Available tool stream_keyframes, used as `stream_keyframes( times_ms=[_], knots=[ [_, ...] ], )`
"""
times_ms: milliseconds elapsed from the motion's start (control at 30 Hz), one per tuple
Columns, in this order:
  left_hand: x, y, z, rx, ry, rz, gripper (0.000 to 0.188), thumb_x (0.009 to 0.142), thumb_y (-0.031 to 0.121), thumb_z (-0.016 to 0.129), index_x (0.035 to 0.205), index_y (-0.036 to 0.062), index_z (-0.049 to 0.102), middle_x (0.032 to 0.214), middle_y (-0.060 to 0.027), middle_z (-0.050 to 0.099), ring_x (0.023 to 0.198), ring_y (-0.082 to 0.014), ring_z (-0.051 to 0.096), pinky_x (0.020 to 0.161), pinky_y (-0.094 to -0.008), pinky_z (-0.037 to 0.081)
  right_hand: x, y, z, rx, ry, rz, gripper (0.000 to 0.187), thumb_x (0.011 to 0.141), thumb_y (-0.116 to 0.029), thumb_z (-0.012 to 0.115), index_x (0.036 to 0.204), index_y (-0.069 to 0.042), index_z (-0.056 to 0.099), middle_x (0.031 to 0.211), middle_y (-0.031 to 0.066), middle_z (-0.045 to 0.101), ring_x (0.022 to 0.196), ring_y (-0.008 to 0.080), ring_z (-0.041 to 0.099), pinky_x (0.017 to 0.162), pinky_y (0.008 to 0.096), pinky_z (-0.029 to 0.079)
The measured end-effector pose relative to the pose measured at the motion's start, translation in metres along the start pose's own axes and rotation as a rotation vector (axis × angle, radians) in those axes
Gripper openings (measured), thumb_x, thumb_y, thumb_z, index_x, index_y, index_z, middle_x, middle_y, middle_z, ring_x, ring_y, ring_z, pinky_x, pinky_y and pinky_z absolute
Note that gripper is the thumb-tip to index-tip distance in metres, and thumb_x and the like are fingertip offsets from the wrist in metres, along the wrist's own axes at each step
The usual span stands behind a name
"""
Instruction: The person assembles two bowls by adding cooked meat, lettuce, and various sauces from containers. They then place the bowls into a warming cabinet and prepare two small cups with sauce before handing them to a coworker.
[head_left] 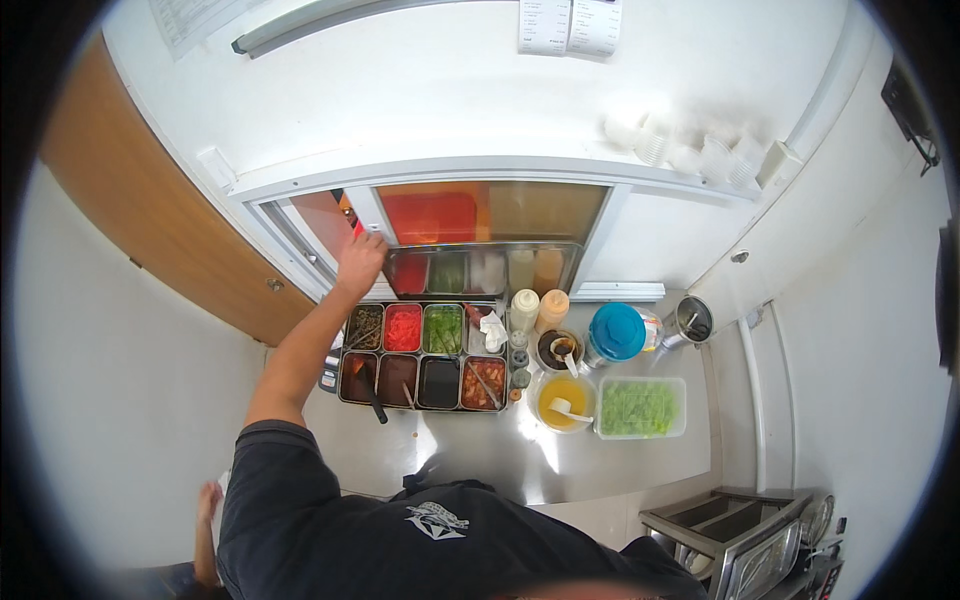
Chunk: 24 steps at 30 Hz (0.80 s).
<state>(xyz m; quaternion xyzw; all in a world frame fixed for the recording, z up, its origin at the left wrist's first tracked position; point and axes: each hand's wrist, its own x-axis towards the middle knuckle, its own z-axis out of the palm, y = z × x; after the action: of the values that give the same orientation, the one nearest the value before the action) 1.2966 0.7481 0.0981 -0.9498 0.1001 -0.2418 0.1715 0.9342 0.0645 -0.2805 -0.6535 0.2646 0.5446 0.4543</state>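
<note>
My left arm stretches forward across the left end of the counter. My left hand (pixel 361 262) is at the upright edge of a sliding window (pixel 372 215), its fingers closed on the frame. A small bright red thing (pixel 358 228) shows beside the fingertips; whether I touch it I cannot tell. Left of the hand the window has a narrow gap. Below the hand stands a rack of metal pans (pixel 423 357) with dark sauces, red strips, chopped greens and a chunky red mix, several with utensils in them. My right hand is out of view.
Right of the pans stand two squeeze bottles (pixel 538 311), a blue-lidded container (pixel 617 332), a tub of yellow liquid (pixel 565 403) and a box of lettuce (pixel 640 408). Another person's hand (pixel 209 497) shows at lower left. A metal rack (pixel 725 535) stands at lower right.
</note>
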Motion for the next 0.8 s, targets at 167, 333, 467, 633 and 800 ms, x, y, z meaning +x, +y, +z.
stream_keyframes(
  times_ms=[167,333,467,633,800],
  knots=[
    [-0.026,-0.037,-0.002,0.064,-0.076,-0.109,0.013,0.080,0.014,0.056,0.086,0.0100,0.067,0.093,-0.0028,0.062,0.094,-0.0228,0.057,0.083,-0.0395,0.043,-0.015,-0.028,-0.032,0.056,0.112,0.137,0.030,0.090,-0.027,0.060,0.106,-0.002,0.065,0.100,0.0120,0.068,0.088,0.0242,0.063,0.080,0.0395,0.051],
    [-0.044,-0.062,0.001,0.160,-0.114,-0.269,0.014,0.080,0.013,0.057,0.083,0.0115,0.070,0.096,-0.0011,0.064,0.099,-0.0230,0.055,0.083,-0.0396,0.042,-0.043,-0.043,-0.051,0.066,0.185,0.144,0.030,0.089,-0.027,0.060,0.106,-0.003,0.066,0.101,0.0123,0.068,0.089,0.0249,0.063,0.080,0.0399,0.051],
    [-0.055,-0.073,0.005,0.200,-0.116,-0.366,0.014,0.081,0.014,0.057,0.085,0.0118,0.071,0.095,-0.0012,0.065,0.101,-0.0231,0.055,0.084,-0.0402,0.041,-0.066,-0.043,-0.062,0.062,0.224,0.129,0.030,0.089,-0.028,0.060,0.105,-0.003,0.066,0.101,0.0125,0.068,0.090,0.0255,0.064,0.081,0.0401,0.051],
    [-0.055,-0.081,0.005,0.276,-0.213,-0.544,0.016,0.085,0.017,0.058,0.089,0.0116,0.073,0.099,-0.0011,0.068,0.106,-0.0221,0.054,0.088,-0.0418,0.040,-0.096,-0.028,-0.072,0.065,0.269,0.107,0.031,0.089,-0.028,0.059,0.105,-0.003,0.067,0.102,0.0127,0.068,0.091,0.0262,0.064,0.081,0.0405,0.051],
    [-0.056,-0.079,0.002,0.267,-0.282,-0.667,0.018,0.088,0.018,0.057,0.093,0.0125,0.074,0.106,-0.0007,0.068,0.113,-0.0220,0.054,0.089,-0.0426,0.041,-0.123,0.000,-0.076,0.074,0.307,0.099,0.031,0.088,-0.029,0.059,0.105,-0.004,0.067,0.103,0.0129,0.068,0.092,0.0269,0.064,0.081,0.0408,0.051]
  ],
)
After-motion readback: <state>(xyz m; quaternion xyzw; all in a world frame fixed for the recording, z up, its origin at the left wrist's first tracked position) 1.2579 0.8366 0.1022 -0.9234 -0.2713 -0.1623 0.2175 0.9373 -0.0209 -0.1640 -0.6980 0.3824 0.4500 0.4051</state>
